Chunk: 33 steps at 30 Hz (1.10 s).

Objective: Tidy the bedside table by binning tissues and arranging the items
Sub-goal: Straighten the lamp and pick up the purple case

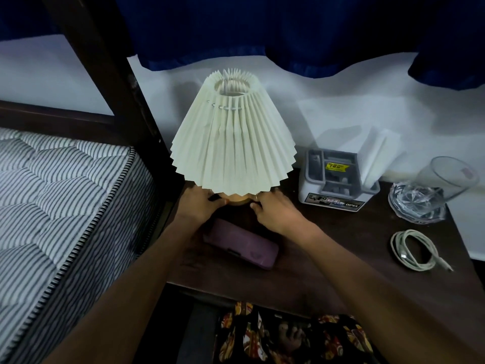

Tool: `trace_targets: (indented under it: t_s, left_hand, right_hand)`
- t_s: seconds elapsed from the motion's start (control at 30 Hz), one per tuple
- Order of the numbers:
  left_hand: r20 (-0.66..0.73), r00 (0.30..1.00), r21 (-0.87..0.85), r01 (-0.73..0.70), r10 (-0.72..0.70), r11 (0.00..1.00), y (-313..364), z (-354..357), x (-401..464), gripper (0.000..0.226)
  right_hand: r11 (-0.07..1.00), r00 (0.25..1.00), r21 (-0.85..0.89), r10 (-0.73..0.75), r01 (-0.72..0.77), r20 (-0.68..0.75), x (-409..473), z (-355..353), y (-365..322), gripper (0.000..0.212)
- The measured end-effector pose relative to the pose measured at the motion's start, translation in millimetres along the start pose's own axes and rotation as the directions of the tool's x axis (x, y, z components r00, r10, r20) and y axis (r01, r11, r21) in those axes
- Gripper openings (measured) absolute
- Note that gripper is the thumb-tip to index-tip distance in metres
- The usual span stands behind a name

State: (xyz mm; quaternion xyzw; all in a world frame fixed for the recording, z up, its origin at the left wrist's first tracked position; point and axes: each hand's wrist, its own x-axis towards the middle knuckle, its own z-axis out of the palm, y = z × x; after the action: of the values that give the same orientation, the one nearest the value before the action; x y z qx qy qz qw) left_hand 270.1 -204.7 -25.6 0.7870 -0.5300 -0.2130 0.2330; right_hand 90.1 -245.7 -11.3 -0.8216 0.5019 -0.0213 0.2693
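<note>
Now both hands — left hand (200,204), right hand (275,210) — curl their grip round the lamp (231,143) base at the counter's (341,248) back-left corner, likely to square it.

A cream pleated lamp (232,139) stands upright at the bedside table's (328,248) back-left corner; a purple case (240,244) lies before it.

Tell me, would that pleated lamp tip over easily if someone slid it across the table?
Probably somewhat. The lamp carries a wide pleated shade over a much narrower base, so it looks top-heavy. The shade seems thin and papery, likely light but easy to crease. Both the left hand and right hand grip the base, which should steady it.
</note>
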Motion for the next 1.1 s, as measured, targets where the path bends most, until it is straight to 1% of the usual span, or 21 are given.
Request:
trace_targets:
  t_s: [0.1,0.27,0.4,0.47,0.53,0.6,0.7,0.73,0.8,0.87,0.93,1.0,1.1]
  left_hand:
    - [-0.01,1.0,-0.022,0.007,-0.007,1.0,3.3,0.3,4.0,0.038]
    - [-0.04,0.999,-0.053,0.027,-0.029,0.998,6.0,1.2,5.7,0.038]
    - [0.009,0.997,-0.015,0.081,-0.081,0.997,2.5,3.0,5.3,0.031]
    - [0.04,0.996,-0.037,0.087,-0.085,0.996,-0.4,4.4,2.0,0.034]
    - [0.038,0.997,-0.085,0.066,-0.063,0.994,-2.6,4.6,-5.1,0.039]
    - [-0.012,1.0,-0.12,0.007,-0.008,0.993,-6.3,2.6,-16.8,0.036]
    - [-0.068,0.995,-0.16,-0.082,0.072,0.984,-19.3,-1.8,-38.5,0.035]
    - [-0.052,0.993,-0.161,-0.109,0.102,0.981,-24.7,-3.6,-45.9,0.037]
    - [0.04,0.986,-0.143,-0.154,0.161,0.978,-32.5,-7.6,-59.6,0.044]
    - [0.163,0.963,-0.119,-0.197,0.214,0.973,-36.6,-11.0,-70.7,0.06]
    - [0.25,0.939,-0.102,-0.219,0.238,0.97,-36.3,-13.1,-77.5,0.076]
    - [0.252,0.934,-0.074,-0.24,0.251,0.968,-32.8,-11.8,-79.8,0.082]
    - [0.177,0.954,-0.037,-0.239,0.241,0.97,-25.9,-7.6,-80.3,0.076]
  right_hand:
    - [1.0,1.0,0.007,-0.001,0.001,-0.01,5.0,-0.4,1.2,0.031]
    - [0.998,0.999,0.065,-0.014,0.017,-0.049,10.0,0.3,3.7,0.03]
    - [0.993,0.999,0.115,-0.002,0.008,-0.048,10.1,2.3,4.4,0.034]
    - [0.984,1.0,0.179,0.012,-0.011,-0.007,8.5,3.4,7.8,0.037]
    - [0.967,0.998,0.249,0.037,-0.048,0.05,3.5,2.3,13.1,0.045]
    - [0.941,0.998,0.334,0.043,-0.056,0.047,-4.4,0.8,20.3,0.053]
    - [0.886,0.999,0.462,0.004,-0.023,0.042,-29.2,3.7,31.9,0.06]
    - [0.883,0.999,0.469,-0.015,-0.01,0.049,-40.3,6.4,35.6,0.063]
    - [0.908,0.996,0.418,-0.065,0.031,0.066,-62.6,12.9,42.5,0.075]
    - [0.939,0.988,0.331,-0.127,0.089,0.093,-81.0,20.1,46.8,0.09]
    - [0.956,0.978,0.258,-0.176,0.142,0.116,-90.8,28.0,47.7,0.096]
    - [0.961,0.975,0.209,-0.204,0.181,0.091,-94.2,35.3,46.2,0.09]
    - [0.96,0.985,0.229,-0.17,0.162,0.016,-95.9,40.1,44.9,0.078]
